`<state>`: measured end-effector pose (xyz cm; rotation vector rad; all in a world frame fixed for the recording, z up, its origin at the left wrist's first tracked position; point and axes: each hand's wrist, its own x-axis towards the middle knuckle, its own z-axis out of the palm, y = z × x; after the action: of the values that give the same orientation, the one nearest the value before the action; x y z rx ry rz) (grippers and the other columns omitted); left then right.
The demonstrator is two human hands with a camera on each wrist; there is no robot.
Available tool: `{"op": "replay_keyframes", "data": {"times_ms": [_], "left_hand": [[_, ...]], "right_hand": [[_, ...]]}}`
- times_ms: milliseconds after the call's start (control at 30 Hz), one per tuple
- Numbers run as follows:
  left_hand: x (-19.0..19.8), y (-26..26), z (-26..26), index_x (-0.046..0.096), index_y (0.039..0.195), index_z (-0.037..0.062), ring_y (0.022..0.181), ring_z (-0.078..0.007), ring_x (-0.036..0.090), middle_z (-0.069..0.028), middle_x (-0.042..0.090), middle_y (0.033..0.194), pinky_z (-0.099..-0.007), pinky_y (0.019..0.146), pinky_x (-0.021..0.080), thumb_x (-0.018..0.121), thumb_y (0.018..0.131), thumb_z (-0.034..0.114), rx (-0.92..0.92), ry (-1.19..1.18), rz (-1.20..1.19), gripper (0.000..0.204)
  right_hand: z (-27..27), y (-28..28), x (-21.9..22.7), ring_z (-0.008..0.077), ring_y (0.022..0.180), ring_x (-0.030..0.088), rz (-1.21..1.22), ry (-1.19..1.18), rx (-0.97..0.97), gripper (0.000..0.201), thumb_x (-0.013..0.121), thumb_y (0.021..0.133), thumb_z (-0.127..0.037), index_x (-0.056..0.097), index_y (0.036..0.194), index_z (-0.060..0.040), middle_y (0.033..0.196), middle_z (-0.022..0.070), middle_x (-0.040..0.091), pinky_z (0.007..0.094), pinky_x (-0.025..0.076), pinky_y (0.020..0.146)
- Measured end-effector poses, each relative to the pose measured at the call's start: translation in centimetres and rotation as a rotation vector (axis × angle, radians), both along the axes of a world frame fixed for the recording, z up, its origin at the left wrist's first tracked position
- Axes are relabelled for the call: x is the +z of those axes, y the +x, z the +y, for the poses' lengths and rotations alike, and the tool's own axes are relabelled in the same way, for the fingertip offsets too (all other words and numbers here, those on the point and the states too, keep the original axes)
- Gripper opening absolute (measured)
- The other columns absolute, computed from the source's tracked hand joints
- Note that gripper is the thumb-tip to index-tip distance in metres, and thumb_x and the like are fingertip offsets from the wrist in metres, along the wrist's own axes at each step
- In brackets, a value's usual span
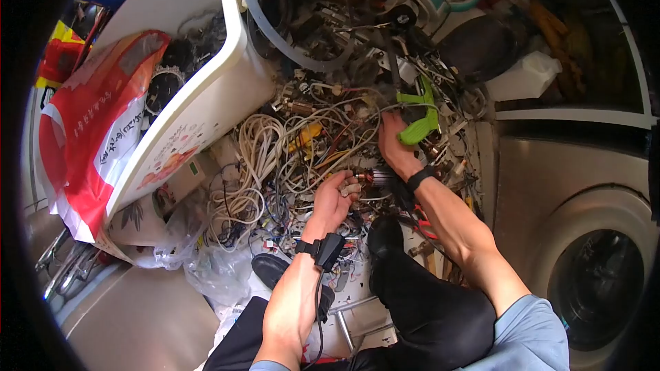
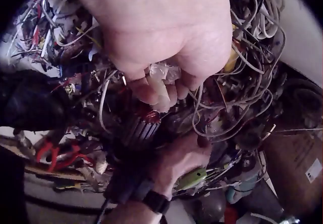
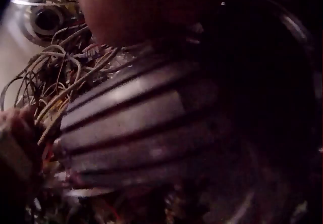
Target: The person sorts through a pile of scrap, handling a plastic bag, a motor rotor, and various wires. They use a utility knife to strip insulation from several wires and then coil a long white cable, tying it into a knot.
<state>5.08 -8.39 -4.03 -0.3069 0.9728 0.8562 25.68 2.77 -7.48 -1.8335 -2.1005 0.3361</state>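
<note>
My left hand [image 1: 331, 200] is palm up over the pile, its curled fingers gripping a small translucent whitish plastic piece [image 2: 161, 90]. Just beyond its fingertips lies a ribbed metal motor armature [image 1: 378, 177] with copper windings at one end. That armature fills much of the right wrist view, close below the right wrist. Farther forward, my right hand [image 1: 393, 145] reaches down into the clutter beside a bright green tool handle [image 1: 421, 127]. Its fingertips are hidden, and I cannot tell whether they hold anything.
A coil of whitish cable [image 1: 261, 141] and tangled wires cover the floor pile. At left leans a white bin [image 1: 227, 82] with a red and white bag [image 1: 103, 117]. Red-handled pliers [image 2: 55, 156] lie near the shoes. A front-loading washing machine [image 1: 550, 172] stands at right.
</note>
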Motion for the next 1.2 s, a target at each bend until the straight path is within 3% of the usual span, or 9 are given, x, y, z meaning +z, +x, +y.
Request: {"op": "replay_keyframes", "data": {"times_ms": [67,100,267,433,633,967,1033,1133,1200], "left_hand": [[0.5,-0.1,0.3,0.061,0.115,0.0001,0.085,-0.0259,0.067,-0.0135,0.069,0.101,-0.035,0.071,0.053,0.053,0.106,0.018,0.042,0.096,-0.043,0.022],[-1.0,-0.6,0.1,0.06,0.12,-0.0018,0.095,-0.0299,0.069,-0.0165,0.07,0.109,-0.0377,0.078,0.056,0.051,0.107,0.019,0.036,0.109,-0.101,0.026],[-0.6,-0.4,0.4,0.058,0.126,-0.0042,0.106,-0.0325,0.067,-0.0187,0.068,0.116,-0.041,0.086,0.058,0.047,0.109,0.022,0.081,0.052,-0.091,0.033],[-0.7,-0.3,-0.2,0.056,0.127,-0.0045,0.107,-0.0325,0.067,-0.0187,0.068,0.118,-0.0402,0.087,0.058,0.045,0.109,0.022,0.073,0.081,-0.122,0.034],[0.5,-0.5,-0.1,0.056,0.127,-0.0048,0.106,-0.0313,0.068,-0.0182,0.068,0.116,-0.0389,0.086,0.058,0.045,0.109,0.021,0.079,0.121,-0.129,0.034],[2.5,-1.9,-1.3,0.06,0.125,-0.0036,0.105,-0.0268,0.067,-0.0142,0.069,0.117,-0.0389,0.088,0.057,0.044,0.11,0.025,0.14,0.207,-0.149,0.036],[3.8,-2.4,-1.4,0.062,0.121,-0.0025,0.1,-0.0248,0.067,-0.0128,0.069,0.11,-0.0398,0.087,0.057,0.047,0.109,0.025,0.187,0.21,-0.168,0.034],[5.0,-3.9,-2.0,0.063,0.121,-0.0024,0.1,-0.0267,0.067,-0.014,0.069,0.111,-0.0406,0.087,0.057,0.045,0.11,0.027,0.211,0.198,-0.213,0.036],[6.0,-5.3,-2.2,0.063,0.122,-0.0031,0.102,-0.029,0.067,-0.0156,0.069,0.113,-0.0413,0.087,0.058,0.045,0.11,0.028,0.212,0.225,-0.208,0.038]], "right_hand": [[-2.4,0.5,-0.4,0.0447,0.092,0.063,-0.233,0.274,0.189,0.036,0.064,0.089,-0.003,0.059,0.125,-0.0032,0.11,0.022,0.063,0.0491,0.051,0.075],[-2.5,-0.6,3.6,0.0436,0.098,0.063,0.023,-0.038,0.071,0.04,0.064,0.089,0.003,0.058,0.128,-0.001,0.107,0.021,0.065,0.0502,0.052,0.079],[-5.0,-1.9,5.3,0.0413,0.088,0.069,0.211,-0.004,0.08,0.037,0.062,0.093,-0.001,0.06,0.13,0.0007,0.103,0.0232,0.07,0.0462,0.055,0.072],[-7.0,-2.0,7.4,0.0214,0.096,0.072,0.899,-0.602,-0.183,0.038,0.06,0.098,-0.005,0.056,0.134,0.0056,0.112,0.0178,0.073,0.0326,0.056,0.082],[-7.4,-2.7,9.2,0.0199,0.1,0.07,1.194,-0.802,-0.256,0.039,0.06,0.098,-0.004,0.055,0.135,0.0085,0.118,0.0179,0.072,0.0294,0.056,0.087],[-7.7,-5.5,13.6,0.0168,0.103,0.07,0.945,-0.711,0.02,0.032,0.066,0.096,-0.007,0.064,0.126,0.0042,0.111,0.0132,0.075,0.0301,0.055,0.092],[-7.3,-5.8,14.7,0.0172,0.1,0.072,0.497,-0.342,0.457,0.027,0.065,0.095,-0.005,0.067,0.121,0.0007,0.105,0.0103,0.077,0.0309,0.057,0.089],[-7.1,-6.5,15.2,0.0201,0.095,0.074,0.842,-0.516,0.297,0.025,0.065,0.094,-0.005,0.069,0.118,-0.0012,0.101,0.0109,0.077,0.032,0.058,0.085],[-5.8,-6.3,16.2,0.0227,0.093,0.074,0.691,-0.412,0.325,0.023,0.066,0.095,-0.007,0.07,0.117,-0.0022,0.104,0.0151,0.076,0.033,0.057,0.082]]}}
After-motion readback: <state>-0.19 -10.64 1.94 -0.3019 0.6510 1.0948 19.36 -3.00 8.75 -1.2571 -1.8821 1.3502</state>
